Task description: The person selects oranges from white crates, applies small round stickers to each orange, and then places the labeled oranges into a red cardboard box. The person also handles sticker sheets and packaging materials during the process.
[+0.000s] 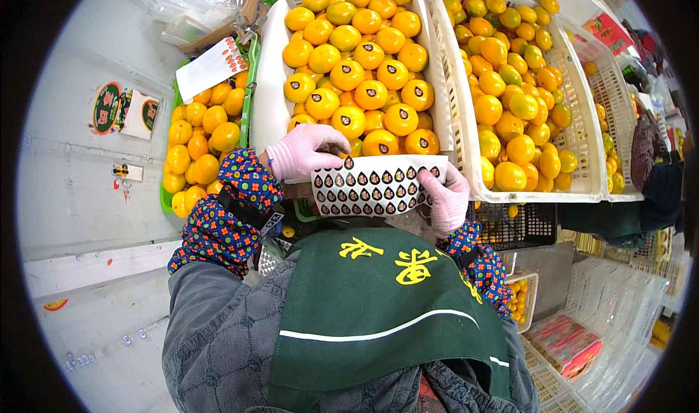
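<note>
A white sheet of dark drop-shaped stickers [368,187] is spread in front of me. My right hand [445,200], in a pink glove, grips its right end with the thumb on top. My left hand [302,151], gloved alike, is closed with its fingertips pinching the sheet's upper left edge. Whether a loose sticker is between those fingers is too small to tell. Just beyond the sheet stands a white-lined crate [269,85] of orange citrus fruit [348,74]. Many fruits in its middle and near rows bear a dark sticker on top; those at the back show none.
A green basket [171,187] of oranges with a paper on it stands left. To the right, a white plastic crate [457,107] holds loose oranges, with another crate [608,96] beyond. A black crate [535,227] sits lower right. Another person's dark sleeve [644,147] shows far right.
</note>
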`<state>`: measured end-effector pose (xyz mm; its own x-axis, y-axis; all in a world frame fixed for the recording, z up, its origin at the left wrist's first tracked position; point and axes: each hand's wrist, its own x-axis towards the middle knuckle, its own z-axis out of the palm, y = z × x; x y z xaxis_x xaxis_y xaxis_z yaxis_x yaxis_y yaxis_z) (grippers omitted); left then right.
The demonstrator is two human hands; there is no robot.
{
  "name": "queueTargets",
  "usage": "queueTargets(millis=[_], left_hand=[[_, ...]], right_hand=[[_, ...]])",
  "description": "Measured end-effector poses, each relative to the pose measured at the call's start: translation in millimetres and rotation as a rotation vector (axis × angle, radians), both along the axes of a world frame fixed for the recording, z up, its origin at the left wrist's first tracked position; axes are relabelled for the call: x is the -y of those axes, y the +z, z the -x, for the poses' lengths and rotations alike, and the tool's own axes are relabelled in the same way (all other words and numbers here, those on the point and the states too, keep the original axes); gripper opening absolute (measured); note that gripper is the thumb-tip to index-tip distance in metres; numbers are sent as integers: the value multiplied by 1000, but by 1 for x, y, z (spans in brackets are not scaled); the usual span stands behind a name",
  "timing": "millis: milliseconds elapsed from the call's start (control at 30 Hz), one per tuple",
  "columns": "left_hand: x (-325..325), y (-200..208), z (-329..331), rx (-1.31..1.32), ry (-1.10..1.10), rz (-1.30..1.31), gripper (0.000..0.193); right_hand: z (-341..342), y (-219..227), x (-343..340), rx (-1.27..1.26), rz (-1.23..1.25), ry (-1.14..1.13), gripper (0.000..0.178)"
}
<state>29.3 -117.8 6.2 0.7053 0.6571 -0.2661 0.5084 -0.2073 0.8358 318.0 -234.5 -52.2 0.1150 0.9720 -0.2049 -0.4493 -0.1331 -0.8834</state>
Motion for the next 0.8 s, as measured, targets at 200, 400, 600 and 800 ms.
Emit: queueTargets(millis=[200,400,600,800], left_hand=[[16,3,-2,26,113,-41,17],[19,24,-5,127,33,-304,12],[-11,42,7,272,113,-81,13],[-138,15,37,213,594,81,26]], right_hand=[[3,0,-7,-16,27,29,19],[6,0,-12,-57,52,-8,20],[8,-2,-18,-83,16,-59,25],[12,1,-22,-13,26,-65,22]])
